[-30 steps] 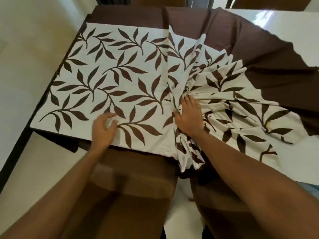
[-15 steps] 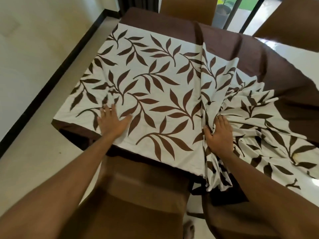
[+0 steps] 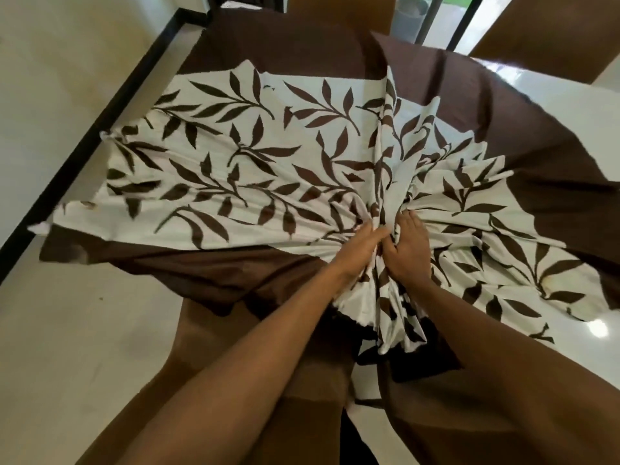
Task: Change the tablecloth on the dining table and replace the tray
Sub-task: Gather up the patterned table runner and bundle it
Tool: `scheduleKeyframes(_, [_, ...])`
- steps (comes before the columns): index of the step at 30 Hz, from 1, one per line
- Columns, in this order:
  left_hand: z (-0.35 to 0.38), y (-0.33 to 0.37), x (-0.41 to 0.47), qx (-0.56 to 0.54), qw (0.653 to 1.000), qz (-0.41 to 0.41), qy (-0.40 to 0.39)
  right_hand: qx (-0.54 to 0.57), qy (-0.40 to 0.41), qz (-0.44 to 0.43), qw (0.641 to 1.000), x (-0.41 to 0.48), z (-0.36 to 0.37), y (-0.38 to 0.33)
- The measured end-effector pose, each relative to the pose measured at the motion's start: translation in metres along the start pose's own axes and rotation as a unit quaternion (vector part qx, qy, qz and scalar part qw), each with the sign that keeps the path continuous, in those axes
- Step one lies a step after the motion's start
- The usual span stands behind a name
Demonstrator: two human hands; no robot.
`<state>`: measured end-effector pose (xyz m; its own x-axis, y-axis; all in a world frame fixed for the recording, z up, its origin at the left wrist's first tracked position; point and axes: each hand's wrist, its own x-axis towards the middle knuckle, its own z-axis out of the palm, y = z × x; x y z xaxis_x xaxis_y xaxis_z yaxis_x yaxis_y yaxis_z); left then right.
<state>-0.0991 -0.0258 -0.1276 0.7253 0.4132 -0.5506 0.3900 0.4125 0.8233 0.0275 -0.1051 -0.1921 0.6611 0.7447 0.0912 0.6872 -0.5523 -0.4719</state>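
Note:
A cream tablecloth with brown leaf print and a wide brown border (image 3: pixel 268 162) lies gathered on the dining table (image 3: pixel 570 105). Its folds fan out from one bunch near the table's near edge. My left hand (image 3: pixel 360 248) and my right hand (image 3: pixel 407 251) sit side by side on that bunch, both gripping the gathered cloth. A tail of cloth hangs down over the edge between my forearms. The cloth's left part is lifted and rippled, its brown border sagging off the table. No tray is in view.
Glossy white tabletop shows bare at the right (image 3: pixel 587 333). A brown chair (image 3: pixel 235 380) stands right below my arms, another at the far side (image 3: pixel 339 11), a third at top right (image 3: pixel 550 38). Pale floor with a black skirting line runs along the left.
My left hand slid right across the flat cloth and joined my right hand at the bunch, dragging the left half into folds. The flat left part is now rippled and pulled in.

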Motion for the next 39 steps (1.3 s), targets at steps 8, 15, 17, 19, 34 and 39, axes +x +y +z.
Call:
scheduleKeyframes(8, [-0.086,0.003,-0.044,0.203,0.919,0.191,0.279,0.009,0.004,-0.016,1.0,0.002,-0.009,-0.001])
scheduleKeyframes(15, [-0.234,-0.037,-0.059,0.493,0.77,-0.103,0.392,-0.023,0.0,-0.02,1.0,0.002,-0.009,-0.001])
scheduleKeyframes(17, [-0.223,-0.041,-0.051,0.494,0.77,-0.115,0.386,-0.025,-0.003,-0.013,1.0,0.002,-0.008,-0.002])
scheduleKeyframes(19, [-0.193,-0.033,-0.037,0.475,0.784,-0.097,0.387,-0.029,-0.004,-0.008,1.0,0.002,-0.01,-0.001])
scheduleKeyframes(34, [-0.02,-0.007,-0.023,0.195,0.973,0.094,0.083,0.08,-0.012,0.048,0.996,-0.001,-0.016,-0.006])
scheduleKeyframes(39, [-0.091,-0.006,-0.047,0.203,0.912,0.225,0.278,0.117,0.012,0.012,0.993,0.002,-0.019,0.001])
